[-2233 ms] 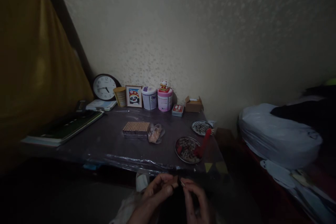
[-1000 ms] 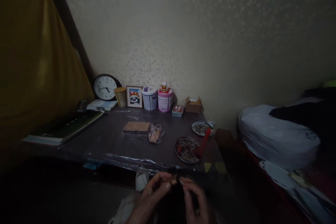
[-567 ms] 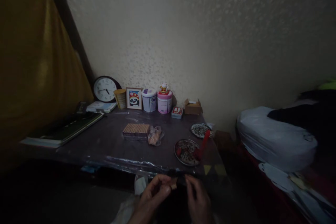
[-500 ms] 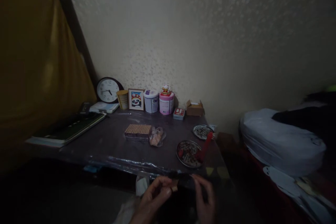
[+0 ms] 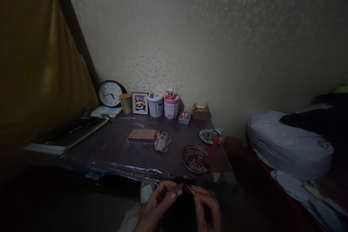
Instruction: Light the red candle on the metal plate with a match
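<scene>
1. At bottom centre the left hand (image 5: 160, 203) pinches a small tan piece (image 5: 179, 190).
2. The right hand (image 5: 208, 208) pinches a thin stick (image 5: 191, 190) beside it.
3. Above them, the table (image 5: 114, 152) bears a plate (image 5: 194, 158), biscuits (image 5: 142, 136) and a clock (image 5: 110, 94).

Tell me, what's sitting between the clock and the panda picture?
A small golden tin stands between the clock and the panda picture, at the back of the table, seen in the head view.
</scene>
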`<action>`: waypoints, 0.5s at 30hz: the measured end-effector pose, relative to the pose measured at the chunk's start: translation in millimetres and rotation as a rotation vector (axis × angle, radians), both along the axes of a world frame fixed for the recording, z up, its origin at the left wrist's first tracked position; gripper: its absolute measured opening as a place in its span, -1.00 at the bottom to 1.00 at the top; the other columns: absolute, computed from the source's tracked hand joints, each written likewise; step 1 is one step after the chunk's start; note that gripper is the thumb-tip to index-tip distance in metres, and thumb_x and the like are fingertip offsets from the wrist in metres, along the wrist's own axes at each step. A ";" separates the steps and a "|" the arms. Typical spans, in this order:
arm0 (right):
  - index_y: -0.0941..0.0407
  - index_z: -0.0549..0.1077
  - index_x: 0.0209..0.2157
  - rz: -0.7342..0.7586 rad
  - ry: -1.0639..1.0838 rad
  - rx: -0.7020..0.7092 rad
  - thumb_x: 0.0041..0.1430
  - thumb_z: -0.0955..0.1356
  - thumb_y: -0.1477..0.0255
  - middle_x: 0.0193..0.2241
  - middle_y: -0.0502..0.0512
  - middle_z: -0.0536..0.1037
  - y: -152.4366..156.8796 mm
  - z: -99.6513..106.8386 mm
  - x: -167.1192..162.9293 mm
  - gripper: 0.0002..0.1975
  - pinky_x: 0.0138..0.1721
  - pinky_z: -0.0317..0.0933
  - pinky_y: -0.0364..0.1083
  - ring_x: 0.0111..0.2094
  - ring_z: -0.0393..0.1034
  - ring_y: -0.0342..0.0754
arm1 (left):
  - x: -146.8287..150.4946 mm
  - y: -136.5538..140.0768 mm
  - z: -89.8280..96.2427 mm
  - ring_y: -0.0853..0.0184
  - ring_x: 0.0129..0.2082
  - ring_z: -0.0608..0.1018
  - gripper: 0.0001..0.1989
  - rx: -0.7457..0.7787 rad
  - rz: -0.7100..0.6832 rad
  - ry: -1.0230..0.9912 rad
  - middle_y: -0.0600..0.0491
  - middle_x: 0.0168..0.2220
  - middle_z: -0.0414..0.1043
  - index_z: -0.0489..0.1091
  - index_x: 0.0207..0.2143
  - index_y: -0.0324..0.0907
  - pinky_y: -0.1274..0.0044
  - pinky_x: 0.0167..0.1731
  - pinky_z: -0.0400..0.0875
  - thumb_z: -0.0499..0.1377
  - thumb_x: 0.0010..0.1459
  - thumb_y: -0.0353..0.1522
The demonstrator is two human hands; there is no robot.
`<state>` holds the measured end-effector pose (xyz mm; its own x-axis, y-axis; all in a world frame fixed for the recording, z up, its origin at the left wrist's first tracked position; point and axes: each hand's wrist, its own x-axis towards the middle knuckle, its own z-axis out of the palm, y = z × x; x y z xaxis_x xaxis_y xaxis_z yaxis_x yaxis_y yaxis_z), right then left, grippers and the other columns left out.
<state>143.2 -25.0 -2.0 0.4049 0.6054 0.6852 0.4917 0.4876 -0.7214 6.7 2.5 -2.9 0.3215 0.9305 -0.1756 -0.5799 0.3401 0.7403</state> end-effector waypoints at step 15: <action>0.06 0.48 -0.33 -0.093 -0.418 -0.002 0.30 0.24 0.38 -0.44 0.04 0.63 28.0 -20.5 31.9 -0.79 -0.36 0.43 -0.18 -0.40 0.56 -0.11 | -2.7 1.6 -5.4 0.31 -0.34 0.51 -0.73 0.096 0.036 0.074 0.13 -0.41 0.51 0.47 -0.30 -0.10 0.49 -0.28 0.29 0.37 -0.09 -0.24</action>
<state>175.0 3.0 -22.5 0.1457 0.5811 0.8007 0.7839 0.4259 -0.4517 4.0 4.1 -8.3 0.2769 0.9549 -0.1075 -0.5327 0.2456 0.8099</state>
